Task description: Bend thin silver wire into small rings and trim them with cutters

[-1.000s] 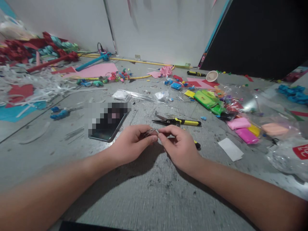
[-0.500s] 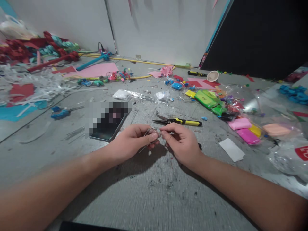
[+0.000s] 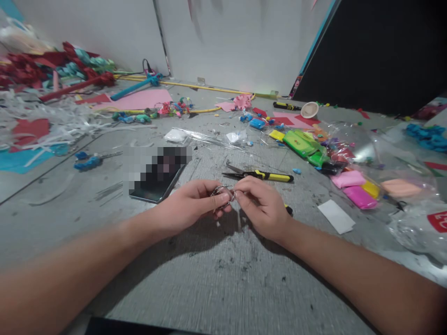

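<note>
phone (image 3: 152, 190) | green packet (image 3: 297, 143) | white paper slip (image 3: 335, 216) | pink sheet (image 3: 148, 98)

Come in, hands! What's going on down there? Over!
Left grip holding bent wire. Right grip pinching its edge. Black-and-yellow tool just beyond, not blocking.

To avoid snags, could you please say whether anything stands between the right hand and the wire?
Nothing visible: the right hand pinches at the wire held in the left hand; the pliers lie beyond both.

More of the wire loop (image 3: 224, 188) shows between left hand (image 3: 195, 202) and right hand (image 3: 263, 207) than 1 second ago
</note>
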### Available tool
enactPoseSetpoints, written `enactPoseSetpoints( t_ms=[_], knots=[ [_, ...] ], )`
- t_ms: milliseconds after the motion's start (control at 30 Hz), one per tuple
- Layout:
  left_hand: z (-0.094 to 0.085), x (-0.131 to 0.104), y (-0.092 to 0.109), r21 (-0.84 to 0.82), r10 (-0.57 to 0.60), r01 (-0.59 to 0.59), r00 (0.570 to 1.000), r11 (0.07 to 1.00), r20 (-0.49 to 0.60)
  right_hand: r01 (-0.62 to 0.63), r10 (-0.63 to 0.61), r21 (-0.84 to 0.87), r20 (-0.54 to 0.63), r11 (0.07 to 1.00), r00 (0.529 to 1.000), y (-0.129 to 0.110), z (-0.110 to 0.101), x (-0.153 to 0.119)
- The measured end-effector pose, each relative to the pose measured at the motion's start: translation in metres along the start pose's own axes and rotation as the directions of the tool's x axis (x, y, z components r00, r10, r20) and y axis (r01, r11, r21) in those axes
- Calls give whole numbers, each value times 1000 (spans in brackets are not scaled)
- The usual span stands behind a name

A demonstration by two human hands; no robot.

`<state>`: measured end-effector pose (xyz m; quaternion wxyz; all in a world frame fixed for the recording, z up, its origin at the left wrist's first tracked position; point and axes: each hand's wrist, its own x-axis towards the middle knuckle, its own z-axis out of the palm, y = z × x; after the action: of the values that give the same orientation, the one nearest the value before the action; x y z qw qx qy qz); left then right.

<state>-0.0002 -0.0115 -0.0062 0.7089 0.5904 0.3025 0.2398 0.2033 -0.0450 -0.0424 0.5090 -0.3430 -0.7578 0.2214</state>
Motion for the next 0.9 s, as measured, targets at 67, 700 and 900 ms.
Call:
enactPoseSetpoints(
  t_ms=[67, 700, 900],
  knots=[
    [1, 0, 0, -15, -9, 9, 1000, 1000, -3, 24, -24, -16, 26, 1000, 999, -1, 0, 1],
    [3, -2, 2, 159, -46, 60, 994, 985, -95, -1, 1, -16, 35, 1000, 999, -9, 0, -2],
    [5, -2, 4, 233, -12, 39, 993, 972, -114, 11, -11, 1, 25, 1000, 1000, -10, 0, -2]
  ],
)
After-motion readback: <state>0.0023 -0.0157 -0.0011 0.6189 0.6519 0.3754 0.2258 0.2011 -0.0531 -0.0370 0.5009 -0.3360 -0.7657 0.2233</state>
